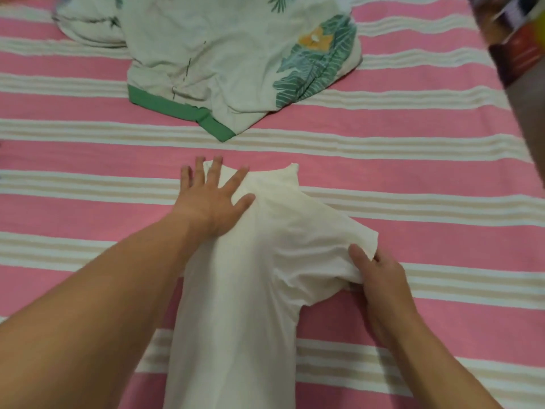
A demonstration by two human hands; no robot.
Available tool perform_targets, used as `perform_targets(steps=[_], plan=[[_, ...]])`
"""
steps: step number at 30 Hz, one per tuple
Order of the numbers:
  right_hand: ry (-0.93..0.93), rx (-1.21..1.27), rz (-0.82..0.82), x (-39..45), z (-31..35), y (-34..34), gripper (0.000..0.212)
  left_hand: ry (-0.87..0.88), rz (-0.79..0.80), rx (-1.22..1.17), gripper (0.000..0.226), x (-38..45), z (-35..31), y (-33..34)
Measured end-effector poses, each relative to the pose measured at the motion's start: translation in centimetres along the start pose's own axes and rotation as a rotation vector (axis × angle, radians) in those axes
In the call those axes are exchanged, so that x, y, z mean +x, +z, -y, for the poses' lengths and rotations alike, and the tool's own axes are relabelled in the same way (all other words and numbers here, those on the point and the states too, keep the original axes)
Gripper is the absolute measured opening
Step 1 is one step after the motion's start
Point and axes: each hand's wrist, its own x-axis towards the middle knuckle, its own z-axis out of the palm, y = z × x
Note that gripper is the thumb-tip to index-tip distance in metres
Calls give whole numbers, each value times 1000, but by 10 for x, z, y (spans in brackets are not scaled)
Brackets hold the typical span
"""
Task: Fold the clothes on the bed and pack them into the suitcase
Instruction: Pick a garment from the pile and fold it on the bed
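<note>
A white T-shirt (250, 276) lies lengthwise on the bed, collar pointing away from me, its left side folded in. My left hand (212, 193) presses flat with spread fingers on the shirt's left shoulder near the collar. My right hand (380, 278) pinches the right sleeve (348, 246) between thumb and fingers, the sleeve slightly lifted off the bed. No suitcase is in view.
The bed has a pink sheet with cream stripes (88, 160). A crumpled pale garment with green leaf print and green trim (236, 63) lies at the far middle. Blurred dark and red objects (513, 39) sit past the bed's right edge.
</note>
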Motion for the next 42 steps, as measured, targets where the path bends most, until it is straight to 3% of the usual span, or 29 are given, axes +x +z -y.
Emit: perform_targets(steps=[2,5,7,9,12,15,20,22,24,26,28,30,33,35,38,41,42], plan=[[2,-18,71,-4,7,-1,25,-7,4,98,70,-2,-2,-6],[-207,-223,-36,-11,20,4,13,-21,-107,165,68,-15,-18,-14],[-371,-363,-109,-20,29,12,11,18,-267,17,65,-36,-38,-14],[-444,-513,-138,-26,28,18,16,66,-302,-175,63,-58,-56,-3],[-361,-608,-163,-24,18,21,28,61,-155,-225,65,-70,-63,23],[-159,-631,-101,-15,9,17,15,29,-165,-185,66,-53,-59,36],[-8,-328,4,-24,19,15,28,21,-48,-272,70,-47,-63,13],[-97,-299,97,-33,39,22,29,-85,-140,-729,67,-68,-62,-10],[-250,-440,246,-44,58,40,34,-330,-156,-1528,47,-101,-54,-34],[-295,-670,474,-54,66,69,49,-465,47,-2160,44,-129,-36,-42],[-220,-961,720,-62,62,97,69,-530,217,-2432,62,-146,-15,-35],[-247,-1153,750,-55,58,108,72,-566,225,-2443,65,-152,-3,-25],[-490,-1233,437,-16,66,104,45,-645,136,-2202,43,-146,-1,-7],[-635,-1293,306,10,73,104,41,-659,109,-2073,30,-141,-3,0],[-554,-1281,380,42,79,114,41,-663,109,-1982,22,-133,-1,3],[-530,-1346,372,66,79,123,6,-618,48,-1815,22,-122,5,6],[-555,-1355,334,72,80,124,5,-598,-14,-1724,25,-120,6,8]])
